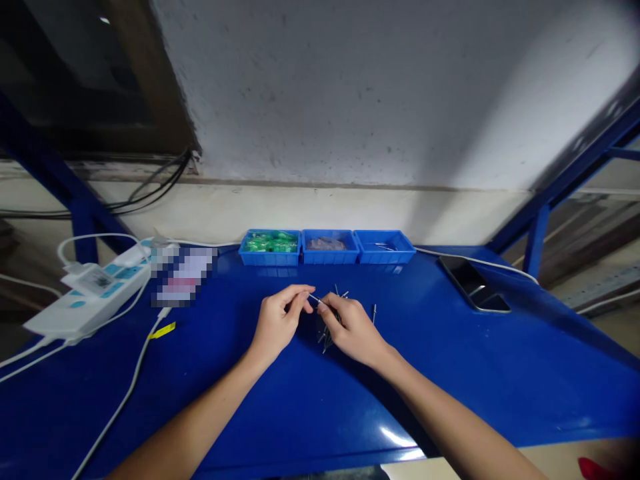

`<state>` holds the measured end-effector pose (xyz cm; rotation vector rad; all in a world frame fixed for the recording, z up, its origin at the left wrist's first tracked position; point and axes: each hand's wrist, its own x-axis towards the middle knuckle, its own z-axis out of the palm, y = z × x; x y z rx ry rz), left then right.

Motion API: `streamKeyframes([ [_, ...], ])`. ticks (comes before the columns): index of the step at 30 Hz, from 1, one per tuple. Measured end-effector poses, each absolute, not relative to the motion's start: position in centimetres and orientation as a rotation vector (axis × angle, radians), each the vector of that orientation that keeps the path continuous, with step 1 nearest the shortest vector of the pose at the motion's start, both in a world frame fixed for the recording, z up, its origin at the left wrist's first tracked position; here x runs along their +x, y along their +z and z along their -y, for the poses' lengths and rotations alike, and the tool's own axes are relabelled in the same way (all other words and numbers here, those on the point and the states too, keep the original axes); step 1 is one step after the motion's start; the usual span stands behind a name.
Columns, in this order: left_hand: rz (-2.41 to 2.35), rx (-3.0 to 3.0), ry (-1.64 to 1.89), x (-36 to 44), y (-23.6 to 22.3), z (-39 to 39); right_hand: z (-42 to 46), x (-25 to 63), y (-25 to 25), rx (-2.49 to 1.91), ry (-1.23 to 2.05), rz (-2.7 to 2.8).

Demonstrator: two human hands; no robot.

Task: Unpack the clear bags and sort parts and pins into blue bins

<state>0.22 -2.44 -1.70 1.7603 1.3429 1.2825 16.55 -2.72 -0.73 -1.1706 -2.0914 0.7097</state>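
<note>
Between my two hands runs a thin metal rod [315,298], tilted slightly. My right hand [350,325] pinches its right end between thumb and fingers. At the rod's left end, the fingertips of my left hand [281,313] are closed together; something small may be in them, but I cannot make it out. Under and beside my right hand lies a loose pile of similar thin rods [326,341], partly hidden by that hand. One single rod [374,313] lies apart, just right of the pile.
At the back stand three blue bins: one with green pieces [270,258], one with greyish pieces [330,257], one with a few thin rods [385,257]. A phone [475,285] lies right. A white power strip [95,293] and a white cable [135,377] occupy the left.
</note>
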Motion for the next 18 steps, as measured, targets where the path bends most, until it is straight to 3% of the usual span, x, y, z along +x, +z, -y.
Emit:
streamKeyframes([
  [6,-1.372,1.771,1.324,0.32,-1.59,2.69,2.72,16.37,-0.74,-1.213,0.812,2.034],
  [18,-1.441,1.997,1.385,-0.26,-1.48,2.88,3.13,15.65,-0.44,-1.145,1.339,1.678],
])
